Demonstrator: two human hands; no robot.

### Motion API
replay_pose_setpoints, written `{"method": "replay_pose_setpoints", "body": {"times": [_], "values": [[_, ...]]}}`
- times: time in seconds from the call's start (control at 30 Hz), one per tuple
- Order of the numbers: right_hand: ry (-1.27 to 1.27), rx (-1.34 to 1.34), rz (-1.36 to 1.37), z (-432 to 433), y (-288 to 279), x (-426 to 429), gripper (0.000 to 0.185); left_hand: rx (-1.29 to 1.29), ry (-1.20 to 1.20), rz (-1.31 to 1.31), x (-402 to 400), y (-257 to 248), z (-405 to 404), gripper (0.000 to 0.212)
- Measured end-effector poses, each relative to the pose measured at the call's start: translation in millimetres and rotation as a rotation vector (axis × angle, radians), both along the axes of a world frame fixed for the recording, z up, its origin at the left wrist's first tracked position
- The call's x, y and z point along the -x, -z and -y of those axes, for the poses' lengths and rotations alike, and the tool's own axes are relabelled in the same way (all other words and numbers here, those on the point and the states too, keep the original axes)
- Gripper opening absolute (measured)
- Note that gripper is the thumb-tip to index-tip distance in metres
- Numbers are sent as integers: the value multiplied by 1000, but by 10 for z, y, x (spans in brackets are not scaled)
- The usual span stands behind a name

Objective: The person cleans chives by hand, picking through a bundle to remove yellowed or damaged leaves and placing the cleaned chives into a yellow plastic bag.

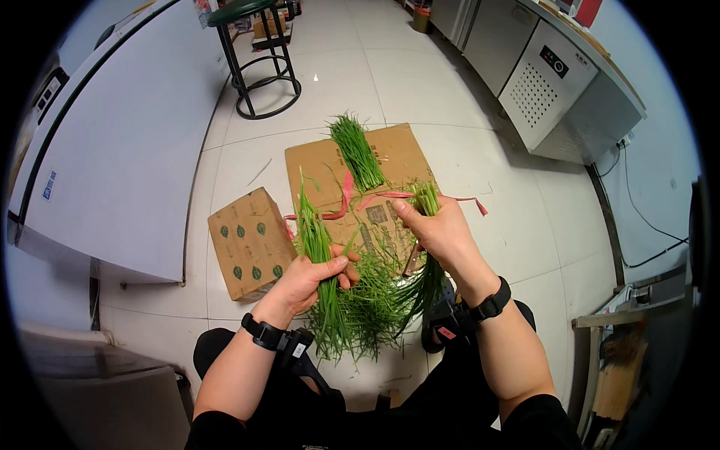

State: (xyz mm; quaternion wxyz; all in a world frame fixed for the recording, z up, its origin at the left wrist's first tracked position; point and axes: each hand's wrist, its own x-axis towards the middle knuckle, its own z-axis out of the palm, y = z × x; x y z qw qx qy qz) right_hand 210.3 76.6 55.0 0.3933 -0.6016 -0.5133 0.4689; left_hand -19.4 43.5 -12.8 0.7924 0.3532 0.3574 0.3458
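My left hand (323, 275) is closed around a bunch of green chives (316, 239), whose pale ends point up and away from me. My right hand (441, 230) grips a second bunch (426, 199) near its cut ends, and its dark leaves hang down towards my foot. Between and below the hands lies a loose heap of chive leaves (371, 304). Beyond them, a neat bundle of chives (358, 152) rests on flattened cardboard (309, 169). Pink ribbon (343, 205) crosses the cardboard. A brown handle (412, 261), perhaps of a knife, shows beside my right wrist.
A cardboard box (247, 242) stands left of the flat cardboard. Further off is a black metal stool (264, 73) with a green seat. A white cabinet (129, 124) bounds the left side, a steel refrigerated counter (548, 84) the right. A wooden-edged shelf (613, 319) is at lower right.
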Motion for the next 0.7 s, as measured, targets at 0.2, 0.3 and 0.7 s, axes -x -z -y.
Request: {"method": "replay_pose_setpoints", "body": {"times": [0.2, 0.3, 0.7], "values": [[-241, -16, -71, 175, 86, 256, 24, 19, 80, 94, -21, -3, 27, 33], [-249, 65, -120, 176, 106, 319, 21, 25, 126, 126, -53, -15, 47, 36], [-124, 66, -561, 26, 22, 91, 23, -99, 177, -100, -65, 42, 46, 31]]}}
